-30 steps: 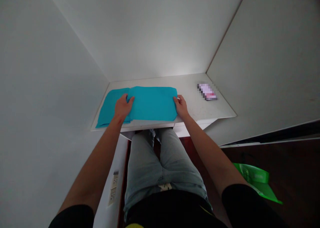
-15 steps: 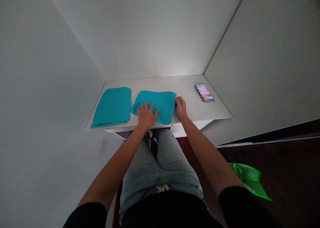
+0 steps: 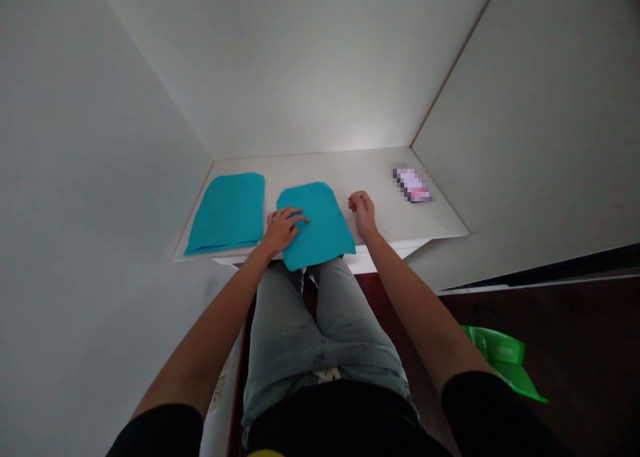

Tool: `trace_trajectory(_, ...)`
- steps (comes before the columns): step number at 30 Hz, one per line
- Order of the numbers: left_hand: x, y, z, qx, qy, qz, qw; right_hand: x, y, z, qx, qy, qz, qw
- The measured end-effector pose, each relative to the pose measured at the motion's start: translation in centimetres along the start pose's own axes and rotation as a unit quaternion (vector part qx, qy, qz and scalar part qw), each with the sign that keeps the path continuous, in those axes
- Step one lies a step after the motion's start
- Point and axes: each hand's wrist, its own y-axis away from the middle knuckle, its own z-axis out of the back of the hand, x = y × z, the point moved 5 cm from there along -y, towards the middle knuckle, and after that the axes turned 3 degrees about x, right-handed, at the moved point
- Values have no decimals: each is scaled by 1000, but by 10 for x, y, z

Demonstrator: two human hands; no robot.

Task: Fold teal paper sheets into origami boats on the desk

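Observation:
A teal fabric piece (image 3: 320,227) lies flat on the white tabletop, its near edge hanging over the front above my knees. My left hand (image 3: 283,229) rests on its left side, fingers stretched out and apart. To the right of the fabric, my right hand (image 3: 363,213) hovers or rests by the tabletop with fingers curled in; a gap separates it from the fabric, and nothing shows in its grip. At the left end of the table lies a stack of similar teal fabric pieces (image 3: 227,210), neatly lined up, with layered edges at the front.
The small white table (image 3: 320,163) is fitted between walls on three sides. A phone (image 3: 413,184), blurred out, lies at its right end. Down on the dark floor to the right is a green translucent visor-like object (image 3: 507,360).
The fabric piece has turned and slid toward me, from lying sideways and rumpled to flat. My right hand has let go of its right edge; my left hand has shifted slightly left.

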Motion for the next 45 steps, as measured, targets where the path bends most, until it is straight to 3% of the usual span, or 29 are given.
trace_trajectory(3, 2, -3, 6, -39, -10, 21, 999, 2, 4, -16, 116, 136, 8, 984)
trace_trajectory(6, 1, -3, 13, -68, -34, 36, 996, 9, 15, -38, 266, 302, 80, 912)
trace_trajectory(8, -1, 0, 12, -75, -39, 46, 995, 11, 21, -47, 320, 373, 110, 864)
trace_trajectory(12, -8, 7, -1, -75, -37, 73, 994, 11, 25, -52, 336, 441, 111, 824)
trace_trajectory(17, -9, 4, -13, -29, -40, 79, 996, 12, 30, -54, 343, 463, 129, 807)
trace_trajectory(23, -6, -1, -13, 0, -50, 80, 996, 7, 32, -30, 386, 480, 145, 774)
trace_trajectory(26, -8, 0, -13, -11, -58, 77, 995, 6, 26, -15, 369, 497, 127, 775)
trace_trajectory(28, -10, 2, -13, -13, -59, 74, 995, 11, 24, -20, 354, 490, 128, 786)
trace_trajectory(33, -12, 5, -12, -15, -61, 63, 996, 13, 22, -87, 393, 382, 121, 827)
trace_trajectory(37, -13, 6, -13, -13, -70, 60, 996, -8, 5, -129, 409, 399, 85, 816)
trace_trajectory(45, -17, 7, -13, -1, -65, 66, 996, -39, -41, -133, 380, 448, 110, 802)
